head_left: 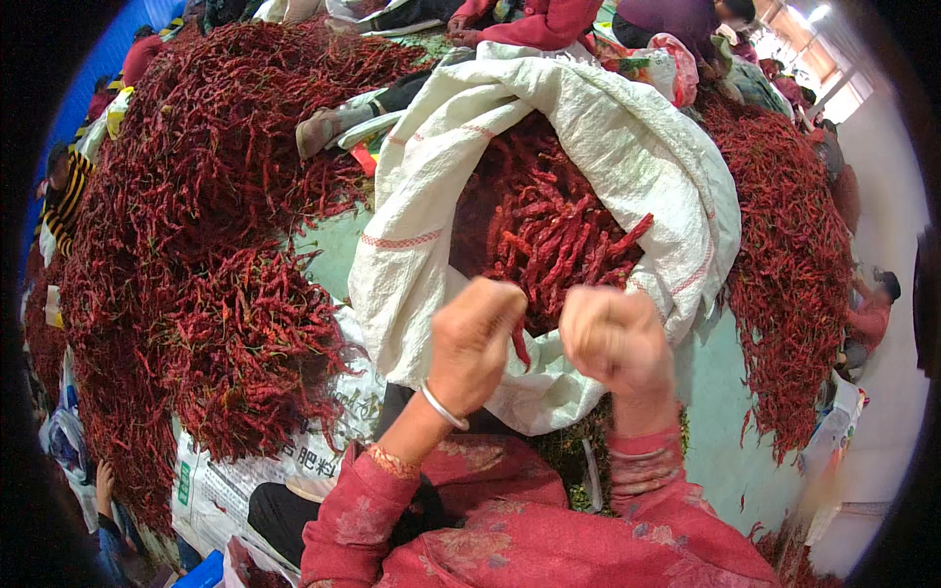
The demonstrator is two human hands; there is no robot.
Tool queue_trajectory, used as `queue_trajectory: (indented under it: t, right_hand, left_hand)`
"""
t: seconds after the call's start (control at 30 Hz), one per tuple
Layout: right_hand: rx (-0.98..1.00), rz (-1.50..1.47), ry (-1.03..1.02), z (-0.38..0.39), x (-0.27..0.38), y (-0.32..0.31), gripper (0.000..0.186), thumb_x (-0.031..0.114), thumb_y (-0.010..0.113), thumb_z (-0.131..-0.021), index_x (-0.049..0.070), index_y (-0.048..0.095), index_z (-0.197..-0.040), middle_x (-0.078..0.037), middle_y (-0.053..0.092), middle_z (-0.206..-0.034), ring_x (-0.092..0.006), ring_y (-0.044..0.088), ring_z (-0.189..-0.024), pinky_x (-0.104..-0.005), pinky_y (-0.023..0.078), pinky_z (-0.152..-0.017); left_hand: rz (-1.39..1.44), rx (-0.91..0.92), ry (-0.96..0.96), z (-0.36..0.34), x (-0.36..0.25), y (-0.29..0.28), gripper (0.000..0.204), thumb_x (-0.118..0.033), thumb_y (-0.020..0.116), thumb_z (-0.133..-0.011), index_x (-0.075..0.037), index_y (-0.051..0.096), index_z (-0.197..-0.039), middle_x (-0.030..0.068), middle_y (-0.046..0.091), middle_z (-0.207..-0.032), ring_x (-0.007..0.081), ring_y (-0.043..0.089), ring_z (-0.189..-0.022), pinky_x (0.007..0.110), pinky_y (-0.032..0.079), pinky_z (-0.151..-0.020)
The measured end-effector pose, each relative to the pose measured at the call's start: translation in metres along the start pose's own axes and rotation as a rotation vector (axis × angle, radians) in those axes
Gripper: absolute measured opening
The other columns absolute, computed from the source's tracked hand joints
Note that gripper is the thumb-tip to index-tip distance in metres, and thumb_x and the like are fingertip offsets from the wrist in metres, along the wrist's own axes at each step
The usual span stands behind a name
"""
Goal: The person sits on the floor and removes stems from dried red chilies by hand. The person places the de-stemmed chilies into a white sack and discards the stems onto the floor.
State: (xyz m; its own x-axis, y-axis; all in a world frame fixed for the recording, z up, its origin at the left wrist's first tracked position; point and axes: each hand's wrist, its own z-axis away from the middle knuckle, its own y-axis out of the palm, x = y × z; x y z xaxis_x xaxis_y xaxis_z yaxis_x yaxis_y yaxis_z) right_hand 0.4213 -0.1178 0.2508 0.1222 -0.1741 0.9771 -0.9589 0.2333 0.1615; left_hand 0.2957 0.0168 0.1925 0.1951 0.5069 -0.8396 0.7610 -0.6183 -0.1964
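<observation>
A white woven sack point(397, 265) with its rim rolled outward stands open in front of me, partly filled with dried red chili peppers point(564, 230). My left hand point(478, 338), with a silver bangle at the wrist, is closed above the sack's near rim. One red chili point(520, 345) hangs from its fingertips. My right hand point(616, 333) is also closed, over the near right part of the rim. Motion smears it, and whatever its curled fingers hold is hidden.
A large chili heap point(196, 167) covers the left, with a smaller pile point(250, 343) on a printed white sack point(225, 490). Another heap point(774, 245) lies to the right. Pale green floor point(730, 412) shows between them. Several people sit around the edges; one shoe point(321, 132) lies beyond the sack.
</observation>
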Motion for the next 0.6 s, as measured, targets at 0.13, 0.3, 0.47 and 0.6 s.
queue_trajectory:
  t: [0.13,0.3,0.47,0.6]
  right_hand:
    - [0.199,1.205,0.285,0.081,0.012,-0.055,0.02,0.018,0.066,-0.077,0.0,0.063,-0.085,-0.012,0.061,-0.076,-0.0184,0.06,-0.065,-0.034,0.046,-0.057]
    - [-0.868,1.314,0.246,0.077,0.035,-0.078,0.058,0.02,0.073,-0.07,-0.001,0.051,-0.12,-0.021,0.056,-0.115,-0.0322,0.054,-0.108,-0.041,0.042,-0.094]
    - [-1.013,1.238,0.169,0.044,-0.016,-0.118,0.063,0.015,0.069,-0.075,-0.006,0.043,-0.129,-0.02,0.055,-0.122,-0.0274,0.053,-0.113,-0.0358,0.04,-0.098]
    - [-0.965,0.469,-0.058,0.03,0.009,-0.126,0.035,0.006,0.064,-0.08,-0.006,0.059,-0.113,-0.01,0.065,-0.102,-0.0149,0.061,-0.087,-0.0273,0.047,-0.082]
  left_hand:
    - [0.356,-0.101,-0.328,-0.038,-0.004,0.001,0.029,0.0,0.054,-0.091,-0.001,0.055,-0.12,0.0046,0.059,-0.1,0.006,0.059,-0.074,0.017,0.046,-0.051]
    - [-0.354,0.198,-0.052,-0.042,0.011,0.026,0.082,-0.021,0.075,-0.071,-0.006,0.034,-0.14,0.0256,0.028,-0.139,0.0391,0.032,-0.129,0.045,0.026,-0.106]
    - [-0.675,0.481,-0.04,-0.024,0.018,0.058,0.105,-0.029,0.084,-0.056,-0.02,0.029,-0.144,0.0185,0.02,-0.146,0.0411,0.018,-0.136,0.054,0.033,-0.096]
    - [-0.759,0.477,0.195,-0.035,0.048,0.068,0.089,-0.005,0.07,-0.063,-0.023,0.033,-0.142,0.0149,0.023,-0.145,0.0404,0.027,-0.13,0.052,0.039,-0.087]
